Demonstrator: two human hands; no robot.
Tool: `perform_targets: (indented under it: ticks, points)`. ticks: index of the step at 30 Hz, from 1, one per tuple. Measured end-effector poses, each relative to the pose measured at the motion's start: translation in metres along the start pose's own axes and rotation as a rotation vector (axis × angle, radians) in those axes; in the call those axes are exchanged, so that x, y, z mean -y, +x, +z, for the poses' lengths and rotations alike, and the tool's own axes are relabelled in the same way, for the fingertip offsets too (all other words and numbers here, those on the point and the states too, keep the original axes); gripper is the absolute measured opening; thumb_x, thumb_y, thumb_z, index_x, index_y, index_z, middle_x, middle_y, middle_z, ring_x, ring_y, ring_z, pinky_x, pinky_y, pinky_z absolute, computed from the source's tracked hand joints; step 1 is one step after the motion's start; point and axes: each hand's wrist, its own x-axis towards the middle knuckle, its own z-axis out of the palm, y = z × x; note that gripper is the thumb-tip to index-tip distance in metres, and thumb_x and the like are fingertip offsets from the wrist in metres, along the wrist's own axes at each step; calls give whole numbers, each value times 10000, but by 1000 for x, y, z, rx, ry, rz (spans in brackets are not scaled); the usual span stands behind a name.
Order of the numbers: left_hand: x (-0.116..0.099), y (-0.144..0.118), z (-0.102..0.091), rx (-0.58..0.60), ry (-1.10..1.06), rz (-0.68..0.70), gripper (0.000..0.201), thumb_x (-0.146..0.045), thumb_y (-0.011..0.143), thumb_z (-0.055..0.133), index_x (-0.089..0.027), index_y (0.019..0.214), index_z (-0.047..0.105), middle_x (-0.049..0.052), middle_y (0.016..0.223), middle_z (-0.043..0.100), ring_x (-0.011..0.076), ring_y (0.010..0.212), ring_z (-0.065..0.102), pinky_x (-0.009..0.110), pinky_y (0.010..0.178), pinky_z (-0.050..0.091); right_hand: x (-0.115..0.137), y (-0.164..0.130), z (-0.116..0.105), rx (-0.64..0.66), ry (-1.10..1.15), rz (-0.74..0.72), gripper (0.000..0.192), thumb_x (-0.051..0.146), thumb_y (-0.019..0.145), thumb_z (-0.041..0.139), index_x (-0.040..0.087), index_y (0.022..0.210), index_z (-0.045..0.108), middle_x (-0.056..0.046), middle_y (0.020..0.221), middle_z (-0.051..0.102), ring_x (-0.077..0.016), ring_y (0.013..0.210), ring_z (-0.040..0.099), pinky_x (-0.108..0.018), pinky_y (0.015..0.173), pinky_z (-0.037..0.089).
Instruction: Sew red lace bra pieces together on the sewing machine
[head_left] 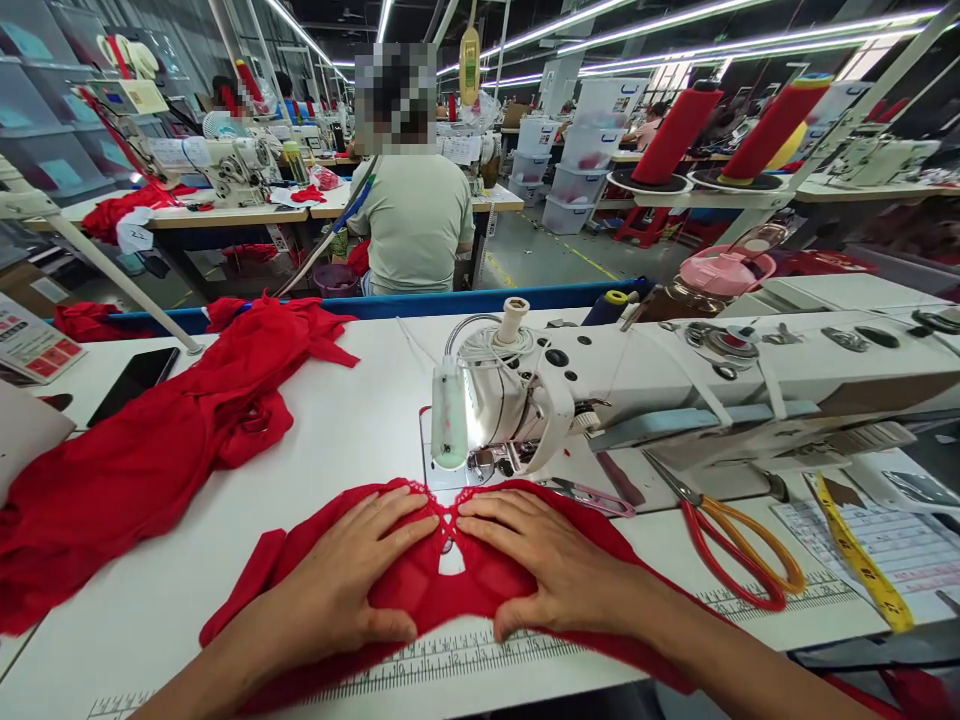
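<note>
Both hands lie flat on a red lace piece point(442, 585) at the near edge of the table point(360, 420). Left hand point(341, 580) and right hand point(551, 565) have fingers spread, palms pressing the cloth down, gripping nothing; the fingertips nearly meet at the cloth's small central opening. That piece sits just in front of the sewing machine point(675, 385). Scissors point(739, 545) rest to the right, and a red heap point(150, 450) to the left.
</note>
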Motion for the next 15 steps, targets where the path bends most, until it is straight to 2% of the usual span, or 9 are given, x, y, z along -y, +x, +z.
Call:
perform_targets:
  ticks: [5,11,15]
  points:
    - [-1,1,-1,55,9,-54,946,-382,776,833,-416,1566,314,-7,1698,198,333,1555,185,578,1238,245,-1,-2,0,-10,0,-27,841,574,784,803,239,1491,493,-88,1537,481,-304,1399,410,-454,1193,271]
    - [11,1,15,-122,12,81,865,-473,807,770,-433,1556,338,-2,1643,357,347,1528,262,558,1216,300,-3,-1,1,-22,0,-49,834,581,791,796,229,1486,498,-83,1531,486,-289,1396,408,-421,1194,255]
    - [15,2,20,-121,27,94,883,-477,804,774,-430,1562,324,5,1640,362,345,1528,264,557,1225,283,-5,-1,1,-27,5,-63,838,587,799,786,232,1497,487,-78,1539,477,-284,1408,394,-414,1203,232]
